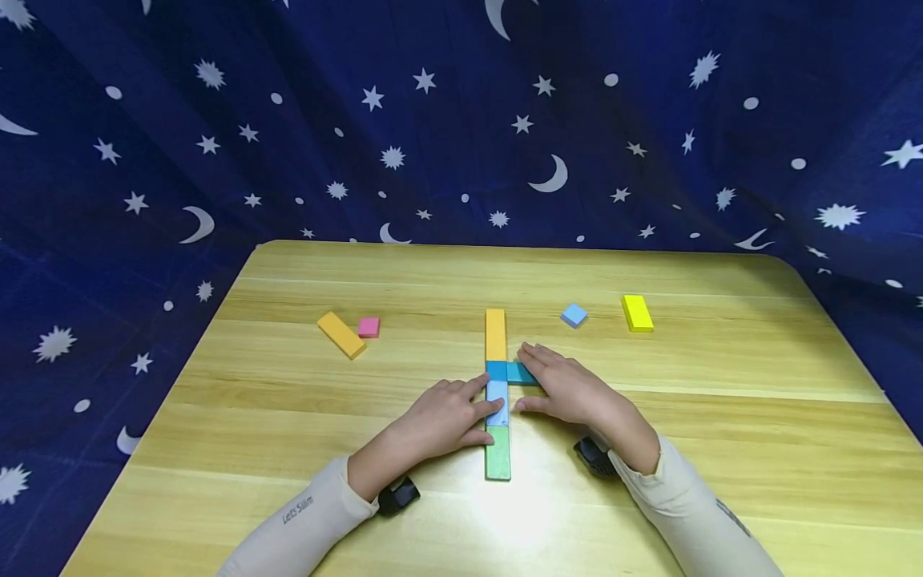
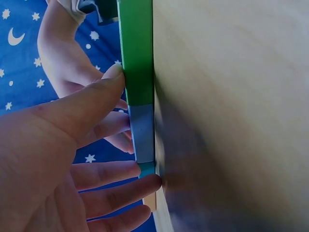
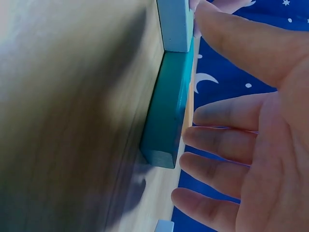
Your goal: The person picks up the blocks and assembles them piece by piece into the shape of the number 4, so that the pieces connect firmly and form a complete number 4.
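Observation:
A column of flat blocks runs along the middle of the table: an orange block [image 1: 495,334], a teal piece [image 1: 496,370], a light blue block [image 1: 497,391] and a green block [image 1: 497,461]. From its right side juts a teal block [image 3: 166,108]. My left hand [image 1: 443,417] comes in from the left, thumb against the green block and fingertips at the light blue and teal pieces. Spread and loosely straight, the fingers of my right hand [image 1: 570,389] lie over the teal block's right end; whether they touch it I cannot tell.
Left of the column lie a second orange block [image 1: 342,335] and a pink square [image 1: 369,327]. A light blue square [image 1: 574,315] and a yellow block [image 1: 638,312] are at the back right. Behind the wooden table [image 1: 216,449] hangs a dark blue curtain [image 1: 447,120].

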`<state>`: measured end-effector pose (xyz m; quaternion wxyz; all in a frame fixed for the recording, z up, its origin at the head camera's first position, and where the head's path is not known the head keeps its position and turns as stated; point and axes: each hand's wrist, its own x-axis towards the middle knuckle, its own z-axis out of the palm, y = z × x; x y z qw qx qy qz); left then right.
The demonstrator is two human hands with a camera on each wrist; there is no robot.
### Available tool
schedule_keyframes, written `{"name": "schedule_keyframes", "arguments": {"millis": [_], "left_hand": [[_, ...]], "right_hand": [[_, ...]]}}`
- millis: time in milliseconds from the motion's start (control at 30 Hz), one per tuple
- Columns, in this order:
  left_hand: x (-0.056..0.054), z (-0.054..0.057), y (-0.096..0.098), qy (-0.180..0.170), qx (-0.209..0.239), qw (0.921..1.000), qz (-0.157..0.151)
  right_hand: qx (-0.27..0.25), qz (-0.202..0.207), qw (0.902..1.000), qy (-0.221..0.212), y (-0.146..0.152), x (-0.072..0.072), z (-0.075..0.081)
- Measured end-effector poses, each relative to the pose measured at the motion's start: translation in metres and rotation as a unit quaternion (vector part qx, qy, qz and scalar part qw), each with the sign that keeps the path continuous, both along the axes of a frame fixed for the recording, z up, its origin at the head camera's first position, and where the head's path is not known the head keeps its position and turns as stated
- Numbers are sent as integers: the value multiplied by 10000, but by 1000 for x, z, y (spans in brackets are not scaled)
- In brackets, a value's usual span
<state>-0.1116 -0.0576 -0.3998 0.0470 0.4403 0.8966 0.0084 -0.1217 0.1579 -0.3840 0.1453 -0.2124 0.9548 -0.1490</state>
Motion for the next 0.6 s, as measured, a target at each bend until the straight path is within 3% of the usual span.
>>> {"name": "schedule_keyframes", "arguments": {"millis": [167, 267, 433, 600], "left_hand": [[-1, -1, -1, 7, 37, 10000, -17], [-1, -2, -1, 96, 47, 9999, -51], [0, -2, -2, 145, 152, 9997, -85], [0, -3, -2, 105, 179, 9998, -82]], "right_hand": [[-117, -39, 9999, 29, 6, -4, 1], [-214, -270, 9993, 124, 20, -11, 2], [-95, -1103, 9934, 303, 58, -31, 0], [-78, -1940, 9808, -185, 89, -54, 1]]}}
